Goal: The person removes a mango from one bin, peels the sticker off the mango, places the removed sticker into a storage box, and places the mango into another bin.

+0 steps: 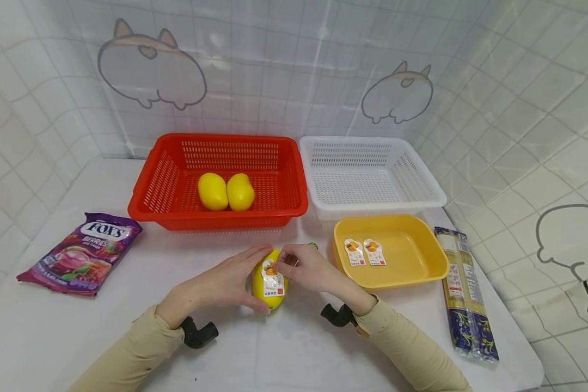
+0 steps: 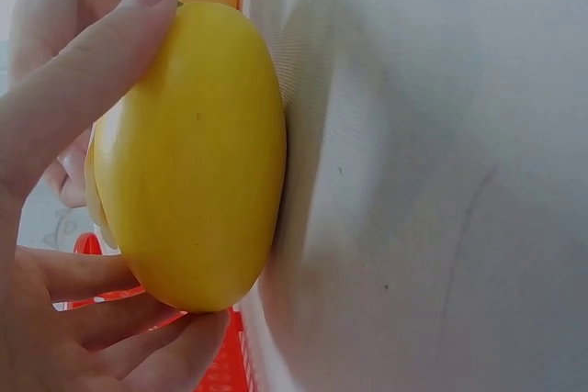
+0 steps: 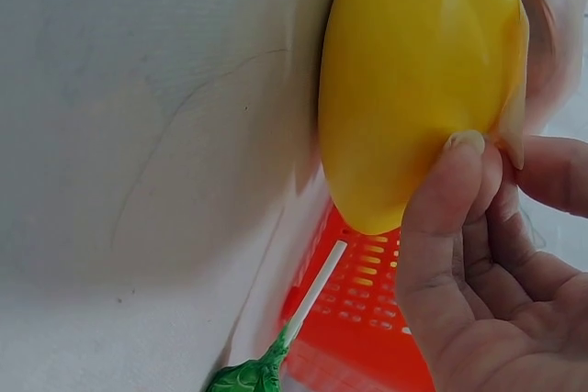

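A yellow mango (image 1: 258, 286) rests on the white table, with a printed mango sticker (image 1: 273, 283) on its upper face. My left hand (image 1: 227, 280) holds the mango from the left, thumb (image 2: 101, 61) at its near end and fingers (image 2: 156, 346) round its far end. From the right, my right hand (image 1: 308, 269) pinches the sticker's edge between thumb and curled fingers. In the right wrist view that sticker edge (image 3: 516, 140) stands off the mango's skin, and the thumb (image 3: 450, 185) touches the fruit.
Behind stand a red basket (image 1: 294, 209) with two mangoes (image 1: 227, 191) and a white basket (image 1: 377, 207). A yellow tray (image 1: 411, 250) at right bears two stickers (image 1: 364, 252). Noodle packs (image 1: 465, 294), a candy bag (image 1: 80, 253) and a green-wrapped lollipop (image 3: 248, 375) lie around.
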Available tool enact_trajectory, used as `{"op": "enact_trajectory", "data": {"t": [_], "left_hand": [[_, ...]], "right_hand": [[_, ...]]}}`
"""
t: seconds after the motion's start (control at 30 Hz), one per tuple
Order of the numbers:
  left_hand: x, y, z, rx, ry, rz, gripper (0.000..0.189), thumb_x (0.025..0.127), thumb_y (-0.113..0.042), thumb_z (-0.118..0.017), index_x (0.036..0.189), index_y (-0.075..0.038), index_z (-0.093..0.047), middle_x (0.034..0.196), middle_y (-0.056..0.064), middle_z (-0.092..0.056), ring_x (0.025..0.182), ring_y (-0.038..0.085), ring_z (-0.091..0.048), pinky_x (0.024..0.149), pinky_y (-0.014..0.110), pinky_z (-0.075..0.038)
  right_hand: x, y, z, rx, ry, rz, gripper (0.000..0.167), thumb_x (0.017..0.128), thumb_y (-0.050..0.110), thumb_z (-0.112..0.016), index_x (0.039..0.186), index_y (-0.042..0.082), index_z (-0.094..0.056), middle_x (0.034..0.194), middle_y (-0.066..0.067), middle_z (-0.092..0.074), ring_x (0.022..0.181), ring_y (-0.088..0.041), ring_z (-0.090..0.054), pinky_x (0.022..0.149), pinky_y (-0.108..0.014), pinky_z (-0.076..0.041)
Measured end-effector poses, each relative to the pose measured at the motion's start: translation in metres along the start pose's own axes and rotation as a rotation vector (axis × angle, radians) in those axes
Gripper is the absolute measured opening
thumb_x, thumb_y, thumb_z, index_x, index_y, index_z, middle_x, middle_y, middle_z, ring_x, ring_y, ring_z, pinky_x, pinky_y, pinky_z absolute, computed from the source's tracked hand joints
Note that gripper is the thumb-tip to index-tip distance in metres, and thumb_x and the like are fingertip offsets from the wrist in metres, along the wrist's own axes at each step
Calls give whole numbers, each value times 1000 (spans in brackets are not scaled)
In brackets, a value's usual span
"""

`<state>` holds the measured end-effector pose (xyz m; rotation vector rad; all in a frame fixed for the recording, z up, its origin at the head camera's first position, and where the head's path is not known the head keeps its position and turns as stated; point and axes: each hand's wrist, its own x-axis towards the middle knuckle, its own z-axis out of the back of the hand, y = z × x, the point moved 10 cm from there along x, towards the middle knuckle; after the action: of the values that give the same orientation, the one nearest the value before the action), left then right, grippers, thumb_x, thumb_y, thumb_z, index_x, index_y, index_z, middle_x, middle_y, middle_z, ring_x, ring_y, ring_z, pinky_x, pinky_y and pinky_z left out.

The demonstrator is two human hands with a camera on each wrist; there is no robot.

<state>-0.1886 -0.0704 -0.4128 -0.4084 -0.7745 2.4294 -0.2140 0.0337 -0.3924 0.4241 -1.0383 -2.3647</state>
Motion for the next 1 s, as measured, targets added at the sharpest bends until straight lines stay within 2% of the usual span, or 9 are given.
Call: {"op": "enact_trajectory", "data": {"t": [1.0], "left_hand": [[-1, 0, 1, -16, 3, 9, 119, 68, -55, -88, 157, -5, -28, 162, 12, -31, 146, 31, -34, 117, 51, -34]], "right_hand": [[0, 2, 2, -46, -28, 19, 9, 95, 19, -65, 88, 15, -69, 78, 6, -64, 75, -10, -58, 66, -21, -50]]}}
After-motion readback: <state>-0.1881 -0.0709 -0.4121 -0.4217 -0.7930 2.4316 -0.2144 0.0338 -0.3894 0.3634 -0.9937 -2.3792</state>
